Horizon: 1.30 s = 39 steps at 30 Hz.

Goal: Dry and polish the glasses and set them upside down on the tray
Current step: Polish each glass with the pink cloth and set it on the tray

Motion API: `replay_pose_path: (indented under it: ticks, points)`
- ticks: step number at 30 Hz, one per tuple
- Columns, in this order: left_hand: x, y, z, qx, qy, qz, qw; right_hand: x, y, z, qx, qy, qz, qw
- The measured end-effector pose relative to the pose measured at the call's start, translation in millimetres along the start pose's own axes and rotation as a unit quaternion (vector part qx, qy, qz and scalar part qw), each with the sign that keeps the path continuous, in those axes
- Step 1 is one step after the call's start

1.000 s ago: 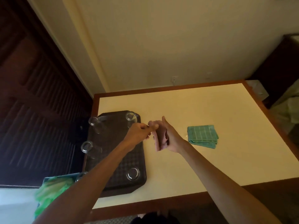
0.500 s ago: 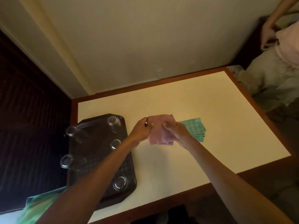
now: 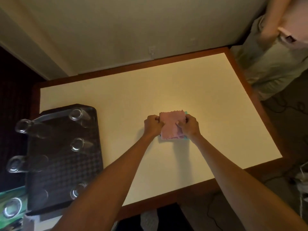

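A folded pink cloth (image 3: 170,125) lies on top of a green cloth (image 3: 186,112), which shows only as thin edges beneath it. My left hand (image 3: 152,125) grips the pink cloth's left edge and my right hand (image 3: 190,126) grips its right side, both low at the table top. A dark tray (image 3: 55,165) sits at the table's left end with several clear glasses (image 3: 76,144) standing upside down on it.
The cream table (image 3: 150,90) has a brown wooden rim and stands against a wall. Another person (image 3: 276,47) stands at the far right corner. A green patterned item with a glass (image 3: 12,209) on it lies at the lower left.
Both hands carried the pink cloth rightward and down onto the green cloth. The cloth went from bunched in my hands to spread flat.
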<state>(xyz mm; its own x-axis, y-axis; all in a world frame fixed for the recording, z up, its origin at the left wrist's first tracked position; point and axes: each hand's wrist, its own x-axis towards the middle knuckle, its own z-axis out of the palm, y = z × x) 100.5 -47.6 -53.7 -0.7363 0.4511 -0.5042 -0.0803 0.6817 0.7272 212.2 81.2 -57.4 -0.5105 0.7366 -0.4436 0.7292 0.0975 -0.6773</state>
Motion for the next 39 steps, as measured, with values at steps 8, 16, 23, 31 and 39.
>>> replay_pose_path:
  ticks: [8, 16, 23, 31, 39]
  points:
    - [-4.8, -3.4, 36.2, 0.137, 0.052, 0.007, 0.989, 3.8, 14.1, 4.0, -0.155, 0.042, 0.02, 0.987]
    - [5.6, -2.0, 40.4, 0.073, 0.083, 0.007, 0.994, 13.2, 8.6, 12.1, -0.055, -0.004, 0.08, 0.995]
    - [2.6, -19.5, -27.1, -0.056, 0.142, 0.019, 0.988, 13.0, -35.2, 41.6, 0.035, -0.065, 0.026, 0.997]
    - [9.5, -63.8, -130.7, -0.024, 0.25, -0.006, 0.968, -1.0, -114.2, 128.0, 0.07, -0.16, -0.021, 0.984]
    - [14.8, -94.8, -159.0, 0.059, 0.22, -0.022, 0.973, -12.0, -126.0, 164.9, -0.005, -0.135, -0.033, 0.99]
